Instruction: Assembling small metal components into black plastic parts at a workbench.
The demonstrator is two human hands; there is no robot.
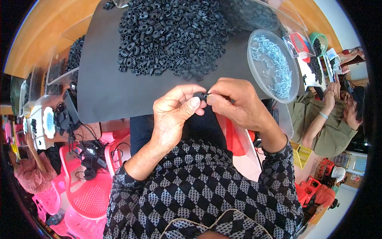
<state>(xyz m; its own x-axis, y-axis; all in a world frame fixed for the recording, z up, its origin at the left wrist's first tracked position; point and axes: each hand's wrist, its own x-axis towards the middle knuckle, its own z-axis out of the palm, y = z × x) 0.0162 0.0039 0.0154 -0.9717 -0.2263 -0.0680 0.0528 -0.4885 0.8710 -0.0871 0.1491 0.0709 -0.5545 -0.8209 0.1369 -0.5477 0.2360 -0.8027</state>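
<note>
Between my two hands, just off the table's near edge, is a small black plastic part. My left hand pinches it between thumb and fingers. My right hand is closed at the part's right end, thumb against bent forefinger; whether it grips the part itself or a smaller piece is hidden by the fingers. Beyond the hands, a large heap of similar black plastic parts spreads over the dark table mat. Right of my right hand stands a round clear tub with many tiny shiny pale-blue pieces in it.
Clear bins of black parts stand at the left, near cables and a black device. Pink plastic chairs are at lower left. Co-workers sit at the right and far left. A green basket is at far right.
</note>
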